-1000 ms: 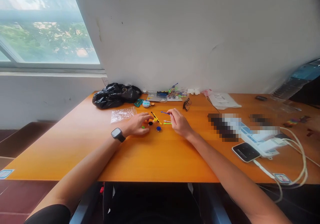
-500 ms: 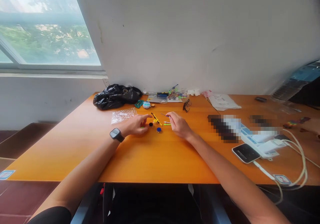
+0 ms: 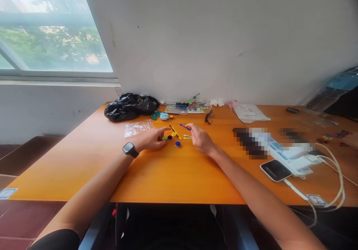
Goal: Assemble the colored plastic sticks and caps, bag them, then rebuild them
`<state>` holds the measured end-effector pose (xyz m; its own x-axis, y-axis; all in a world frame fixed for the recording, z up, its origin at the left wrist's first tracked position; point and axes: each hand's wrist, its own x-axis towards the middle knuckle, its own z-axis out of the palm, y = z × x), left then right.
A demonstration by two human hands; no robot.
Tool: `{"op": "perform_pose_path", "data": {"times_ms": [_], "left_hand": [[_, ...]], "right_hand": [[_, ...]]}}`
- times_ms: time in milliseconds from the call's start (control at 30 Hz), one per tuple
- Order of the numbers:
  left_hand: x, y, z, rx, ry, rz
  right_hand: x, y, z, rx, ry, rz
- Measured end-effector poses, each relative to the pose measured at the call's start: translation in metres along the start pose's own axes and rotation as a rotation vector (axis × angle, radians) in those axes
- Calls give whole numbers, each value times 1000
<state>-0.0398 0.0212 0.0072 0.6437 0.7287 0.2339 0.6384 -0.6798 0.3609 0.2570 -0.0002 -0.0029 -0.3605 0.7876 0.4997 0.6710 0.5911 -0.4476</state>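
Note:
My right hand point(image 3: 201, 139) pinches a slim blue plastic arrow point(image 3: 184, 126), its pointed tip toward the left. Under those fingers lie a white arrow point(image 3: 187, 136) and a green arrow point(image 3: 187, 138). My left hand point(image 3: 154, 138) rests at the table with index finger stretched out and thumb apart. A small green disc point(image 3: 164, 138) sits between that finger and thumb; whether they touch it I cannot tell. Between the hands are a black disc point(image 3: 170, 137), a yellow disc point(image 3: 174, 134), a blue disc point(image 3: 178, 144) and crossed black and yellow arrows point(image 3: 176, 131).
Bubble wrap point(image 3: 137, 128) and a black plastic bag point(image 3: 130, 107) lie beyond my left hand. Bagged small parts point(image 3: 197, 106) and glasses point(image 3: 208, 117) are at the back. To the right are a phone point(image 3: 275, 170), a power strip point(image 3: 293, 164) and white cables point(image 3: 339, 175).
The blue arrow in my right hand has turned so its length and head show plainly. More of the green disc shows by my left thumb. Both hands have barely shifted.

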Motion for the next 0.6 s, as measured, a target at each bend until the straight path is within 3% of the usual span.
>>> {"op": "perform_pose_path", "data": {"times_ms": [433, 600], "left_hand": [[0, 8, 8, 45, 160, 67], [3, 3, 11, 122, 178, -61]], "right_hand": [[-1, 6, 5, 56, -11, -56], [1, 5, 5, 145, -25, -108]]}}
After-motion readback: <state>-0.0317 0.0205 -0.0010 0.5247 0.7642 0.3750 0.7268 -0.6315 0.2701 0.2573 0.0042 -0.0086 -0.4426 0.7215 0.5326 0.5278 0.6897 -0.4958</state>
